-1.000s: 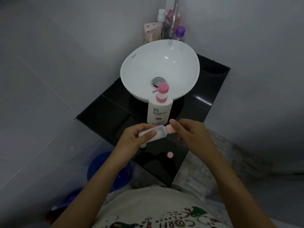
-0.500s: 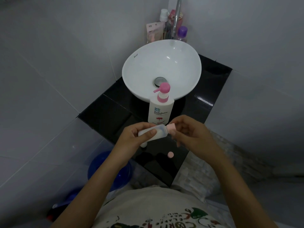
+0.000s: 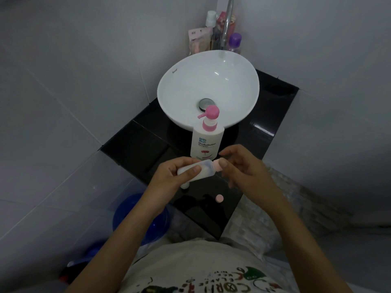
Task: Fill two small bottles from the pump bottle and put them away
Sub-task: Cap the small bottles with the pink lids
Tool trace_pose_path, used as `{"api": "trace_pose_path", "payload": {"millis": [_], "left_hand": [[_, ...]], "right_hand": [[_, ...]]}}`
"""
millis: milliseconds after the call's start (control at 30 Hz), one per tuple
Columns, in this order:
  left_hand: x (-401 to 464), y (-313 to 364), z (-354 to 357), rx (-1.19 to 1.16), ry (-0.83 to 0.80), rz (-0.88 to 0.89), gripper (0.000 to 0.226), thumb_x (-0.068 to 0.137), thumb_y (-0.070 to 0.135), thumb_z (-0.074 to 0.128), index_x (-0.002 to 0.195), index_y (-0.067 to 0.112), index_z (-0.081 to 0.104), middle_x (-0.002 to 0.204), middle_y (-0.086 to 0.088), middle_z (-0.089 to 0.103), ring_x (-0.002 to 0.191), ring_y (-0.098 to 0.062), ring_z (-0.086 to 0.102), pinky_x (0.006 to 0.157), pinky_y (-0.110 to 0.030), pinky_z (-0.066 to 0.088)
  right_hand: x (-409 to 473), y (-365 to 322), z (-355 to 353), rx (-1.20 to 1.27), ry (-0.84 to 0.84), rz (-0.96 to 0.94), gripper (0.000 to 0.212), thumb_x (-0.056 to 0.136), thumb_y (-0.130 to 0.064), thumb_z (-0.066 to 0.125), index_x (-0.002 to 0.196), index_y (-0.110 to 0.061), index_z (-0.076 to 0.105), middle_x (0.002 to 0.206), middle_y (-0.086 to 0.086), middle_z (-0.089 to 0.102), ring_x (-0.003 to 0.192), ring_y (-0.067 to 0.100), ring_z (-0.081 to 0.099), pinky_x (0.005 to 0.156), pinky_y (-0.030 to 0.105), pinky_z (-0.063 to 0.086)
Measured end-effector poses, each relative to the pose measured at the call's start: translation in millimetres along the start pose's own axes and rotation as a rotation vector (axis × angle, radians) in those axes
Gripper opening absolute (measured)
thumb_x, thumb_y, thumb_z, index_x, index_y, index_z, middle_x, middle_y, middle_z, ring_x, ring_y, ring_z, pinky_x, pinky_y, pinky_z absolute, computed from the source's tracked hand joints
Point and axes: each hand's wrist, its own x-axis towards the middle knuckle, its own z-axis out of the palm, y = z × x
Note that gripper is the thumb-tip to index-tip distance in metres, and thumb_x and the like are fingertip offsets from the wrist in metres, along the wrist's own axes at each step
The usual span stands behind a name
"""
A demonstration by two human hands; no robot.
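Low in the middle of the frame, I see my left hand [image 3: 169, 178] wrapped around the small bottle [image 3: 197, 171], whose long axis runs left to right with its pink cap [image 3: 217, 164] toward my right hand [image 3: 243, 172]. That grip pinches the cap between thumb and fingers, so I judge the coming twist belongs to it. Just beyond, the pump bottle [image 3: 206, 140] stands upright on the desk [image 3: 135, 149]; a loose pink cap [image 3: 219, 198] lies nearer me.

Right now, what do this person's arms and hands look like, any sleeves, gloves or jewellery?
Both forearms are bare up to the bottom edge of the frame, with no sleeves in view. The left hand and right hand wear no gloves, and no rings, watch or bracelets show. Fingernails look short and unpainted. The only clothing visible is a light grey T-shirt with a printed graphic in black, green and red.
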Motion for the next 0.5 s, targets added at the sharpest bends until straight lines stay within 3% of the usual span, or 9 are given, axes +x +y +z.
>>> {"api": "trace_pose_path", "payload": {"millis": [100,167,233,300,400,433,500], "left_hand": [[1,0,-1,0.008,0.008,-0.003,0.029,0.074,0.041,0.063,0.098,0.027,0.072,0.096,0.006,0.072,0.087,-0.003,0.064,0.070,-0.011,0.049],[1,1,-2,0.004,0.006,0.005,0.028,0.073,0.039,0.064,0.097,0.027,0.072,0.095,0.009,0.072,0.088,-0.002,0.064,0.070,-0.011,0.050],[2,2,-1,-0.004,0.003,0.019,0.028,0.072,0.038,0.066,0.096,0.026,0.072,0.094,0.011,0.072,0.087,0.000,0.065,0.070,-0.011,0.050],[3,3,0,-0.012,0.001,0.010,0.028,0.073,0.038,0.065,0.097,0.026,0.072,0.093,0.011,0.073,0.086,0.000,0.065,0.068,-0.010,0.050],[4,4,0,-0.044,0.011,-0.011,0.025,0.075,0.036,0.064,0.096,0.025,0.073,0.090,0.011,0.074,0.083,0.000,0.066,0.067,-0.010,0.049],[4,4,0,-0.047,0.014,-0.008,0.026,0.075,0.036,0.064,0.096,0.025,0.073,0.090,0.011,0.074,0.082,0.000,0.065,0.067,-0.010,0.049],[4,4,0,-0.040,0.016,0.007,0.028,0.074,0.035,0.064,0.097,0.021,0.072,0.090,0.010,0.073,0.083,0.000,0.065,0.067,-0.010,0.049]], "right_hand": [[-1,1,-5,0.019,-0.088,-0.067,0.022,0.088,-0.021,0.062,0.107,-0.030,0.056,0.088,-0.003,0.067,0.064,0.015,0.067,0.056,0.014,0.050],[0,1,0,0.016,-0.041,-0.021,0.010,0.089,-0.024,0.063,0.098,-0.022,0.061,0.077,0.002,0.068,0.051,0.014,0.063,0.047,0.010,0.044],[1,-1,6,0.036,0.046,0.047,0.024,0.084,-0.043,0.060,0.086,-0.019,0.063,0.064,0.000,0.066,0.040,0.012,0.056,0.041,0.015,0.042],[2,-1,6,0.059,0.062,0.055,0.033,0.081,-0.052,0.058,0.089,-0.020,0.062,0.065,-0.001,0.066,0.042,0.012,0.056,0.043,0.019,0.044],[1,1,3,0.132,-0.048,-0.037,0.023,0.088,-0.028,0.062,0.109,-0.023,0.056,0.082,-0.003,0.065,0.059,0.015,0.062,0.051,0.013,0.046],[1,0,2,0.115,-0.058,-0.046,0.021,0.087,-0.021,0.063,0.107,-0.023,0.057,0.082,-0.004,0.065,0.060,0.014,0.062,0.051,0.011,0.045],[2,1,4,0.081,-0.005,-0.002,0.011,0.085,-0.030,0.066,0.094,-0.023,0.062,0.071,-0.005,0.066,0.051,0.010,0.060,0.046,0.010,0.042]]}}
